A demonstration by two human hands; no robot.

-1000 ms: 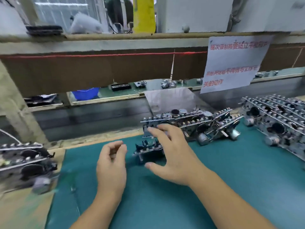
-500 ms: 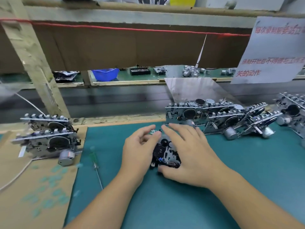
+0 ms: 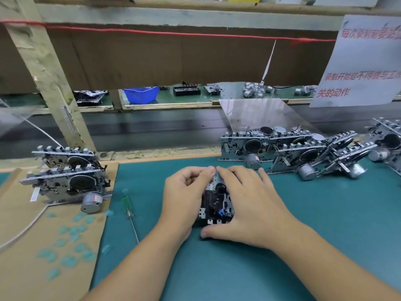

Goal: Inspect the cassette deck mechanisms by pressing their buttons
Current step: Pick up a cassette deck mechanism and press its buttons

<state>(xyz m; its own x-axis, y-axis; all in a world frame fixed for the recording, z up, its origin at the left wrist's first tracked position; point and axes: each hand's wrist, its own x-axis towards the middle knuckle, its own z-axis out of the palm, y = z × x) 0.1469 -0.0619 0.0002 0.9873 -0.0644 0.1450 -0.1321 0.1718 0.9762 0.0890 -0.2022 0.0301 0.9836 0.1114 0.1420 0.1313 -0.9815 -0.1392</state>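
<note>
Head view: one cassette deck mechanism (image 3: 217, 203) lies flat on the green mat (image 3: 303, 235) of the table, near centre, between both hands. The left hand (image 3: 184, 198) has its fingers curled over the unit's left edge and far corner, gripping it. The right hand (image 3: 249, 205) lies over the right side, fingers fairly straight toward the far button row, thumb tucked at the near edge. Whether a button is depressed cannot be told.

Judgement: the unit looks rigid, light, with sharp metal edges and delicate levers; best held by the frame sides, clear of the exposed parts.

More mechanisms stand far right (image 3: 282, 153) and far left (image 3: 67, 174); a screwdriver (image 3: 129, 207) lies left.
</note>
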